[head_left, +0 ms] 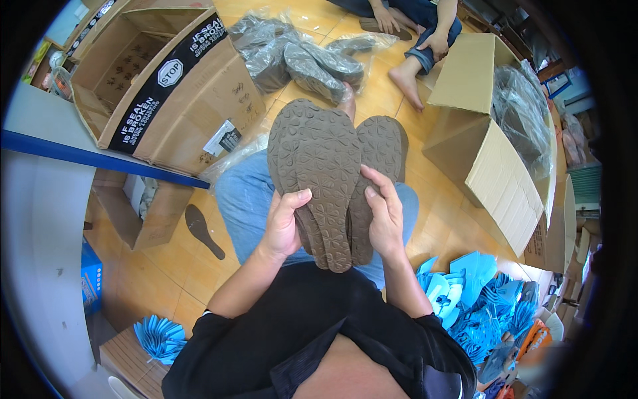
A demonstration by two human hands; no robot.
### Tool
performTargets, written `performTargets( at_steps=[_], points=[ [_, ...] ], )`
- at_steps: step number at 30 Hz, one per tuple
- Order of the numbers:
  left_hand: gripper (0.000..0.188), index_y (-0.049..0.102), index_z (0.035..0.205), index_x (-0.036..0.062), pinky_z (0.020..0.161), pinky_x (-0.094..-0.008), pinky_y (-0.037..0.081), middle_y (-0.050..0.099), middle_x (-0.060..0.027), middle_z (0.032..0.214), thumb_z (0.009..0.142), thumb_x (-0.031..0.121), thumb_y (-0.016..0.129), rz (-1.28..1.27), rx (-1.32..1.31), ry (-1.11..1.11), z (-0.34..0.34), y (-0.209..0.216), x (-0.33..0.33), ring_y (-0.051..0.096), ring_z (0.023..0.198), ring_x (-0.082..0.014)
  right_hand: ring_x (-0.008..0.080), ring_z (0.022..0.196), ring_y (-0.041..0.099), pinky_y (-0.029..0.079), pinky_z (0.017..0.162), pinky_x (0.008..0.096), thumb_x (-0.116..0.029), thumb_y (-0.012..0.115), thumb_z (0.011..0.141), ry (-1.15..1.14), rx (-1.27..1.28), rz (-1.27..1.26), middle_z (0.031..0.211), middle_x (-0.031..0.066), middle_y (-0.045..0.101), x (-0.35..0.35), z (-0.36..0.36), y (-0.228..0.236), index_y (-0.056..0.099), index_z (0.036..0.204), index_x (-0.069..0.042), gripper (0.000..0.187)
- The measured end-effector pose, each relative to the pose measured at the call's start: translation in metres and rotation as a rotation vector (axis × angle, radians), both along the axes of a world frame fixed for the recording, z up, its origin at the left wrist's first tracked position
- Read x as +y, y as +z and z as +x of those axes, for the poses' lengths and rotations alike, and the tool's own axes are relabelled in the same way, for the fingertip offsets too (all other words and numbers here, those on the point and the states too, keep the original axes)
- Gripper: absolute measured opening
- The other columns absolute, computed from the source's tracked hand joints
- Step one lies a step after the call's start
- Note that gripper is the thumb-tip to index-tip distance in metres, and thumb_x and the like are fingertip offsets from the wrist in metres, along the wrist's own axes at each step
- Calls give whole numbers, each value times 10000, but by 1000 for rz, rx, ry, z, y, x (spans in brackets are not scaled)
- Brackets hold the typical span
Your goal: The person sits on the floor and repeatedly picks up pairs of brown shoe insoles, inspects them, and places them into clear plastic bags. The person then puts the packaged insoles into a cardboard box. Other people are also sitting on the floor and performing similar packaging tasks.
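A stack of brown shoe soles [316,159] with a raised flower pattern is held up in front of my lap. My left hand [284,223] grips its left edge, thumb on the top sole. At the right, my right hand [384,216] has its fingers against the edge of the stack and of more brown soles [382,143] fanned out behind it. How many soles each hand bears cannot be told. A single dark sole [203,229] lies on the tiled floor to my left.
An open cardboard box [229,100] with black tape stands at far left, another [485,146] at right with plastic-wrapped contents [522,113]. Bagged grey soles [299,60] lie ahead on the floor. Blue cut pieces [478,299] pile at lower right. Another person's hand [435,45] shows at top.
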State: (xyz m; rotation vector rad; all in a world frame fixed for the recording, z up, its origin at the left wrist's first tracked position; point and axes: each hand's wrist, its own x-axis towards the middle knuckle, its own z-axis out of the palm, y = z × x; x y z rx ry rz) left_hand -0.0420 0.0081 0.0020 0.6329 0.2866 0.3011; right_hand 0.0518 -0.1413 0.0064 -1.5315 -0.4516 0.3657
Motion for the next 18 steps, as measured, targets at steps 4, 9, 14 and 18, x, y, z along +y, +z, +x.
performTargets(
  at_steps=[4, 9, 14, 18],
  points=[
    [381, 480, 1250, 14, 842, -332, 531, 599, -107, 1136, 888, 52, 590, 146, 259, 51, -9, -24, 12, 625, 986, -184, 186, 1192, 502, 347, 1039, 301, -45, 458, 938, -106, -54, -62, 1243, 99, 580, -7, 8, -9, 578, 1244, -10, 331],
    [321, 503, 1188, 24, 705, -284, 558, 615, -96, 1058, 924, 153, 634, 295, 501, 296, -23, -47, 38, 658, 915, -183, 188, 1124, 533, 377, 1003, 297, -38, 467, 932, -212, -84, -168, 1202, 118, 591, -19, 23, -26, 594, 1219, -20, 314],
    [504, 427, 1330, -30, 848, -393, 554, 562, -223, 1252, 973, 323, 469, -260, 7, 20, -25, -36, 41, 628, 1065, -323, 231, 1132, 536, 380, 1007, 329, -68, 504, 922, -188, -72, -289, 1183, 128, 613, -16, 23, -36, 604, 1220, -32, 316],
    [611, 337, 1405, -54, 984, -510, 484, 447, -282, 1374, 930, 315, 447, -345, -154, -129, -6, -21, 26, 486, 1240, -438, 169, 1182, 504, 357, 1022, 292, -99, 490, 963, -62, -155, -291, 1233, 90, 585, -12, 13, -27, 566, 1257, -4, 318]
  ],
)
